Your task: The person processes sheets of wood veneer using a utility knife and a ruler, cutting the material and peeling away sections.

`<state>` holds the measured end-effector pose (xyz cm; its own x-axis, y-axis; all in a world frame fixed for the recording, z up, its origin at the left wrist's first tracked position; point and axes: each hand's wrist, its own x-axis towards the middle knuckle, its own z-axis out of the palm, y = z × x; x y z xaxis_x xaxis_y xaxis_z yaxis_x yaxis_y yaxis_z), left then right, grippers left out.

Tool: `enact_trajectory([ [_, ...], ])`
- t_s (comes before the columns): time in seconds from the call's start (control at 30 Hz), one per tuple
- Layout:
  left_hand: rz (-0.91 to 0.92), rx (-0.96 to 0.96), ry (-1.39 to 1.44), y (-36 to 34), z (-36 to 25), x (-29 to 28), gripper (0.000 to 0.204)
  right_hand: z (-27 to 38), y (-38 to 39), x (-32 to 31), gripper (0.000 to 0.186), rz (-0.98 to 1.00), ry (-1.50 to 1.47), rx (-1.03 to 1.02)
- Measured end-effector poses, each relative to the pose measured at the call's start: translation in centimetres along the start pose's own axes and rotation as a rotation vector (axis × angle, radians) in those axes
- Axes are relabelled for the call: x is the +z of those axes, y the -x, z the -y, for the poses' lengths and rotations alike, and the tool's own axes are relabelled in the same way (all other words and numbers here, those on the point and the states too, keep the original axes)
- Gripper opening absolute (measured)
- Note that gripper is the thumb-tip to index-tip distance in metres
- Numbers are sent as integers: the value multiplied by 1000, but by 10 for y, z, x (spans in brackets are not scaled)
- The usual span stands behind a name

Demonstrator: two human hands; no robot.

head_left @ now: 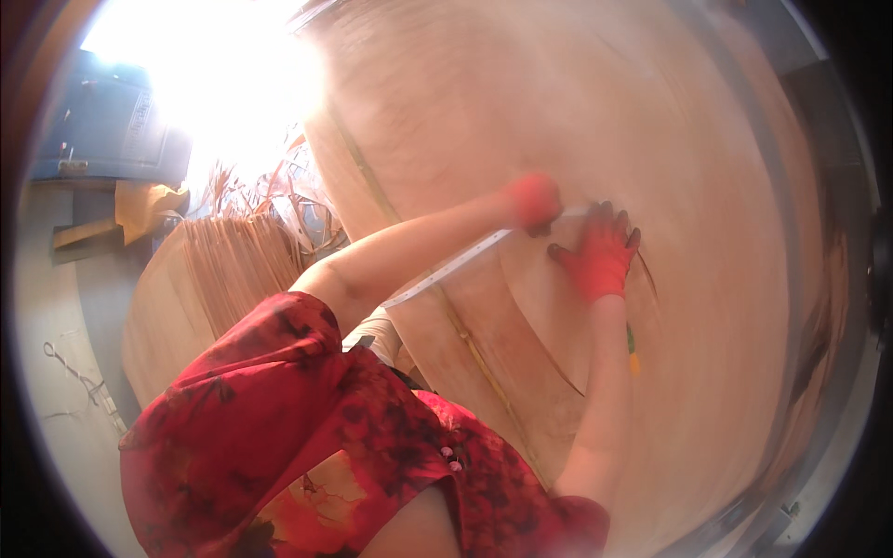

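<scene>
My left hand point(534, 203), in a red glove, is closed and a little blurred over a large thin tan wood sheet point(688, 260). What its fingers hold, if anything, is hidden. A white strip dotted with small holes point(451, 270) slants across the sheets and passes under or beside this hand. To the right of it, my right hand point(602, 253), in a red glove with dark fingertips, lies flat on the sheet with fingers spread. A narrower piece of the sheet point(498, 325) lies below the strip. Partly behind my right forearm shows a yellow and green object point(633, 352).
A stack of thin wood sheets point(209, 288) with frayed edges stands at the left. Beyond it are a blue box point(112, 126) and a yellowish piece point(144, 212). Glaring light washes out the upper left. A thin cord point(79, 377) hangs at the far left.
</scene>
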<state>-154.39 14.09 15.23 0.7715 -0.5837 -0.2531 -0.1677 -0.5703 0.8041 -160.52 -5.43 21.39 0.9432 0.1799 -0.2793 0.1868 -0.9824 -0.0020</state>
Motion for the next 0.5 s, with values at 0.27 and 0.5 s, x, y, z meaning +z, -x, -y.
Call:
enact_trajectory([
  [0.27,-48,-246,178,66,19,-60,22,2,2,-14,111,29,58,9],
  [0.5,-131,-559,711,99,-8,-64,24,-1,6,-18,116,12,-113,19],
])
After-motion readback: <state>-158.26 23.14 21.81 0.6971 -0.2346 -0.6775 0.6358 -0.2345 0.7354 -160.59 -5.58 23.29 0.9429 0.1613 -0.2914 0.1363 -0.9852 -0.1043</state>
